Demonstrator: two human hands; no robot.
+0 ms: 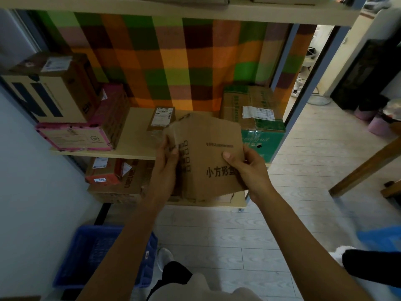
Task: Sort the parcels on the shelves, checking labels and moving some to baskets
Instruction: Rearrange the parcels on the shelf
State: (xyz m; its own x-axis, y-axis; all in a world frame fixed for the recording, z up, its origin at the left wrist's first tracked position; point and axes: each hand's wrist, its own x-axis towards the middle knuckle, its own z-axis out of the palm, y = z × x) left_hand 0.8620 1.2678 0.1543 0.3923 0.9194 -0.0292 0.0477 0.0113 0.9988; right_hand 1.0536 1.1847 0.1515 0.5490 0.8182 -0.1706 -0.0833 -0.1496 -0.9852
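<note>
I held the box [208, 153] before the shelf [138, 131], left hand [168, 157] and right hand [245, 168] gripping its sides; a slow turn seemed best to read every face.

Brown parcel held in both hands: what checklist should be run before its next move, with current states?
1. Grip: left hand and right hand both hold the brown parcel at its sides: ok.
2. Shipping label found: the facing side shows only printed text, no sticker: not ok.
3. Blue basket located, on the floor at lower left: ok.
4. Room in that basket: blurred, cannot tell.
5. Bare spot on the middle shelf for putting it back: ok.
</note>
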